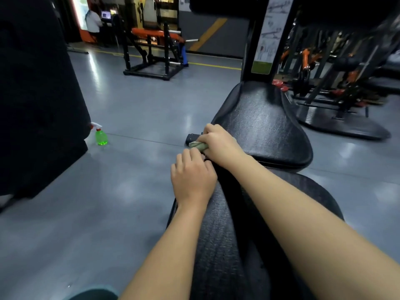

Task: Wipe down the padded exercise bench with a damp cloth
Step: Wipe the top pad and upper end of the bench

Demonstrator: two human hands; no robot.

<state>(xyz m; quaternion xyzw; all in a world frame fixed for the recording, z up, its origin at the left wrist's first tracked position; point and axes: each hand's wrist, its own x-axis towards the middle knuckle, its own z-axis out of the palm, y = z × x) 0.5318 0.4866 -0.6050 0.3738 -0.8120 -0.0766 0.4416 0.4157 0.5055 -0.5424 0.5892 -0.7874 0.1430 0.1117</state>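
The black padded bench has a near pad (pixel 238 224) under my forearms and a far seat pad (pixel 264 126) beyond a gap. My right hand (pixel 218 144) grips a bunched greenish cloth (pixel 199 146) against the left edge of the bench, at the gap between the pads. Just below it, my left hand (pixel 192 178) rests on the near pad's left edge, its fingers curled over the side close to the cloth. Most of the cloth is hidden under my right hand.
A green spray bottle (pixel 101 136) stands on the grey floor to the left. A large dark machine part (pixel 39 94) fills the left side. An orange-and-black rack (pixel 155 50) stands farther back, and more gym machines (pixel 337 83) crowd the right. A person (pixel 93 20) sits at a far desk.
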